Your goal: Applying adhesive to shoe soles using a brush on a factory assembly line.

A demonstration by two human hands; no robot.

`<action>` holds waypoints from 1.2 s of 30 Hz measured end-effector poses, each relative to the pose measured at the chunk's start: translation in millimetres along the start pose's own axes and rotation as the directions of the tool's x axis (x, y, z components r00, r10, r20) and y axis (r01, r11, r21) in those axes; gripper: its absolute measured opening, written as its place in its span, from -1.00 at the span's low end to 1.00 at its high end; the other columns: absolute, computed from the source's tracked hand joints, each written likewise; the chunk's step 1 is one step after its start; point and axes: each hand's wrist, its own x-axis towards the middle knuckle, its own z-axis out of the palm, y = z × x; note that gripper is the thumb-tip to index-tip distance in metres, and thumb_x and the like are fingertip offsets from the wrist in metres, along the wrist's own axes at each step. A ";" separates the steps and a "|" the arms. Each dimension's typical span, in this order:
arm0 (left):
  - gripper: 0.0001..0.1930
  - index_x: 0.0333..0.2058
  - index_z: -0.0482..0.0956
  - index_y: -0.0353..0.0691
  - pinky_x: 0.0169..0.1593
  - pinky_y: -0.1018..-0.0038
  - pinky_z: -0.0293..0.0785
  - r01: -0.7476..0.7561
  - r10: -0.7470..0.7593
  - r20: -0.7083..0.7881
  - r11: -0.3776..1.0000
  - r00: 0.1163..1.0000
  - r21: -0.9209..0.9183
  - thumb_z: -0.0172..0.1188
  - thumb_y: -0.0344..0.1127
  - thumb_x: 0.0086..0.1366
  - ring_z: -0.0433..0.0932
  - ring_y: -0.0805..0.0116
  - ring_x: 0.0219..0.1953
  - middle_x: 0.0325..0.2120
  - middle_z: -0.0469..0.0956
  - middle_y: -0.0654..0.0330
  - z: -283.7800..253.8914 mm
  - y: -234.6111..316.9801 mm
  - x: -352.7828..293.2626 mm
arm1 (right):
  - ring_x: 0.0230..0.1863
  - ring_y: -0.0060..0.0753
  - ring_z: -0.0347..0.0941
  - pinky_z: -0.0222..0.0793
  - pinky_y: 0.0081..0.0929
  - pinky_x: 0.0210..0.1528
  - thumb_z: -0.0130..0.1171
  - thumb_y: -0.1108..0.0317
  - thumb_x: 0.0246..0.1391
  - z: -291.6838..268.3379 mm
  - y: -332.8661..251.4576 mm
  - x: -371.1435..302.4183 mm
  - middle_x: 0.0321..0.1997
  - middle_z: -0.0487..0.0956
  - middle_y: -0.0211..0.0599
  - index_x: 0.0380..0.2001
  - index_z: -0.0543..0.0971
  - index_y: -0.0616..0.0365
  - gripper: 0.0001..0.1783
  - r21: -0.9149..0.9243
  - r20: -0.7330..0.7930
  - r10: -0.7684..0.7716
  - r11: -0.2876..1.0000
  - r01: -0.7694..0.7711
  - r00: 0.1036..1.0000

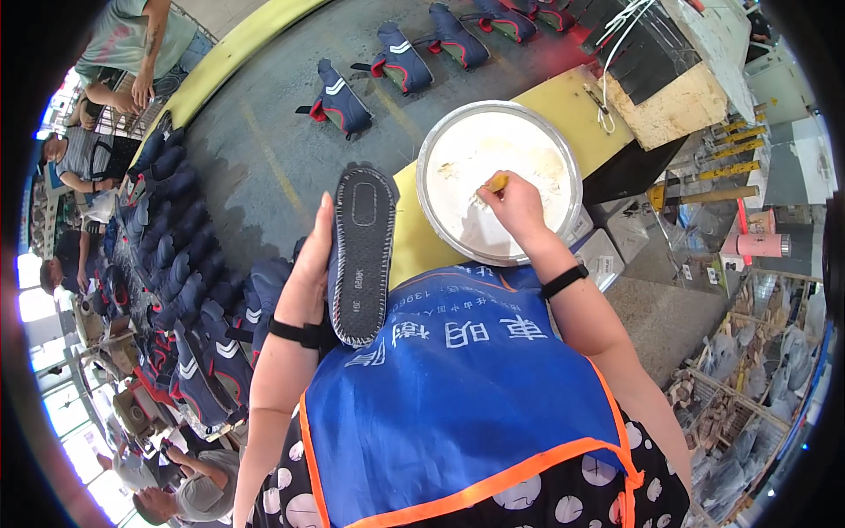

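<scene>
My left hand [314,255] is closed on a dark navy shoe upper [363,255], turned bottom up, its flat dark underside edged with pale stitching. Fingers lie along its left side, and most are hidden behind it. Over a round metal-rimmed basin [422,176], my right hand [518,207] pinches a small yellow-handled tool [498,182]; its working end is hard to make out. White creamy stuff [493,141] fills the basin, with yellowish crust in places. The basin stands on a yellow surface to the right of the shoe upper.
Several navy shoe uppers with red trim [343,104] stand in a row on the dark wet-looking conveyor belt [255,97]. Many more uppers [176,229] crowd the left. Other people [145,53] work along the far left. A brown board [669,106] and wire racks [748,352] are at right.
</scene>
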 end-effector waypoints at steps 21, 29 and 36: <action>-0.54 0.18 0.50 -0.26 -0.16 0.56 0.66 0.183 -0.240 0.060 0.859 0.969 0.478 -0.18 -0.08 0.59 0.70 0.48 -0.27 -0.11 0.69 0.13 70.5 3.6 6.7 | -0.23 -0.28 0.57 0.44 -0.35 -0.12 0.42 0.43 -0.12 -77.3 -96.0 -31.9 -0.28 0.65 -0.43 -0.32 0.69 0.01 -0.79 0.341 -0.152 -0.714 0.611 0.714 0.684; -0.52 0.19 0.51 -0.23 -0.16 0.56 0.64 0.218 -0.290 0.098 0.867 0.952 0.448 -0.19 -0.03 0.59 0.71 0.46 -0.24 -0.13 0.71 0.15 46.1 -12.1 17.0 | -0.21 -0.30 0.59 0.48 -0.44 -0.18 0.43 0.49 -0.05 -72.6 -47.6 -11.7 -0.32 0.64 -0.27 -0.33 0.71 0.12 -0.84 0.451 -0.139 -0.357 0.808 0.380 0.924; -0.49 0.21 0.48 -0.29 -0.05 0.50 0.65 0.238 -0.346 0.183 0.867 0.920 0.438 -0.21 -0.03 0.60 0.70 0.41 -0.14 -0.03 0.67 0.07 48.9 -9.3 18.2 | -0.22 -0.27 0.57 0.49 -0.45 -0.18 0.43 0.48 -0.05 -73.5 -79.8 -18.8 -0.29 0.64 -0.29 -0.28 0.72 0.13 -0.80 0.400 -0.164 -0.641 0.652 0.645 0.750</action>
